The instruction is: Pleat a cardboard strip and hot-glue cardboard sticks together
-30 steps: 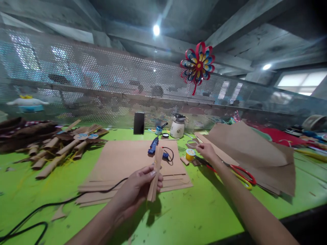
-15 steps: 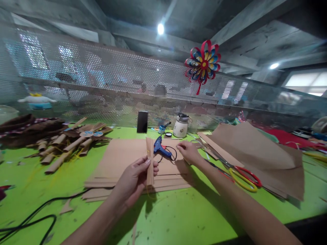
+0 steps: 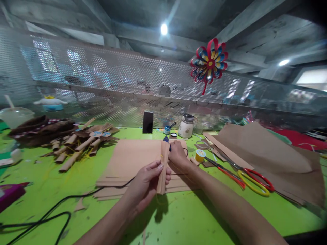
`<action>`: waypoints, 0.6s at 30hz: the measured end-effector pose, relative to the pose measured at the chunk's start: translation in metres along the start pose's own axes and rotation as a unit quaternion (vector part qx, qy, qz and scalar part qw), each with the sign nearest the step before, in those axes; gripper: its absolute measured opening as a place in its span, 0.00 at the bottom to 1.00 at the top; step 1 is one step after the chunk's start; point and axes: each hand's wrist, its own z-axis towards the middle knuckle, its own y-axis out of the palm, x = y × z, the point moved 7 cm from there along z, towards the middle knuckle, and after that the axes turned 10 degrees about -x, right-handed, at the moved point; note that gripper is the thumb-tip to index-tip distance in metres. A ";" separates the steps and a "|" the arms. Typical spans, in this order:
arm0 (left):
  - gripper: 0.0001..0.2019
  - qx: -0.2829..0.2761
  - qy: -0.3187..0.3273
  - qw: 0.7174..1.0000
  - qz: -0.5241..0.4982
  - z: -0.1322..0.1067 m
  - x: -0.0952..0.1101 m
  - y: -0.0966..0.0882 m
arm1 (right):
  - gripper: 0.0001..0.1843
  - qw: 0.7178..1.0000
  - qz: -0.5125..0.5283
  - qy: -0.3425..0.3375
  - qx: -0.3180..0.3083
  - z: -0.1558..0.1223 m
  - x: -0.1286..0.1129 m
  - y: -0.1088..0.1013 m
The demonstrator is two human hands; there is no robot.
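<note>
My left hand (image 3: 149,177) is closed around a pleated strip of brown kraft paper (image 3: 164,170), held upright over the sheets. A thin yellow strand shows at the strip. Just behind the strip, my right hand (image 3: 179,154) is closed on a blue glue gun (image 3: 166,139); most of the gun is hidden by the fingers and the paper. Under both hands lies a stack of flat kraft paper sheets (image 3: 138,149) on the green table.
Scissors (image 3: 252,182) and a yellow tub (image 3: 200,156) lie to the right, beside large brown paper (image 3: 265,149). Rolled paper pieces (image 3: 84,144) are piled at left. A black cable (image 3: 68,197) crosses the front left. A phone (image 3: 148,122) and jar (image 3: 186,127) stand behind.
My right hand has moved left from the right of the glue gun onto it. The left hand still holds the pleated paper. The view has shifted slightly, and more cable shows over the sheets.
</note>
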 end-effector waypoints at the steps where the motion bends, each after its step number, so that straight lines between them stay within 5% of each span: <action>1: 0.07 -0.006 0.001 1.000 -0.007 0.000 -0.001 0.000 | 0.09 0.999 0.020 0.034 0.028 -0.003 0.008 -0.011; 4: 0.06 -0.001 0.006 1.000 -0.010 0.001 -0.003 -0.001 | 0.10 0.988 0.107 0.091 0.066 -0.023 0.024 -0.042; 7: 0.05 0.016 0.001 1.000 -0.001 0.001 -0.006 -0.002 | 0.20 0.974 0.207 0.075 0.049 -0.057 0.020 -0.066; 9: 0.06 0.019 -0.006 1.000 0.002 0.002 -0.009 -0.001 | 0.21 0.918 0.395 0.037 0.013 -0.082 0.012 -0.072; 12: 0.06 0.028 -0.013 0.999 0.011 0.003 -0.014 -0.002 | 0.20 0.869 0.494 -0.004 -0.024 -0.112 -0.002 -0.078; 18: 0.06 0.022 -0.018 0.999 0.018 0.007 -0.022 -0.004 | 0.21 0.892 0.447 0.011 -0.065 -0.131 -0.002 -0.067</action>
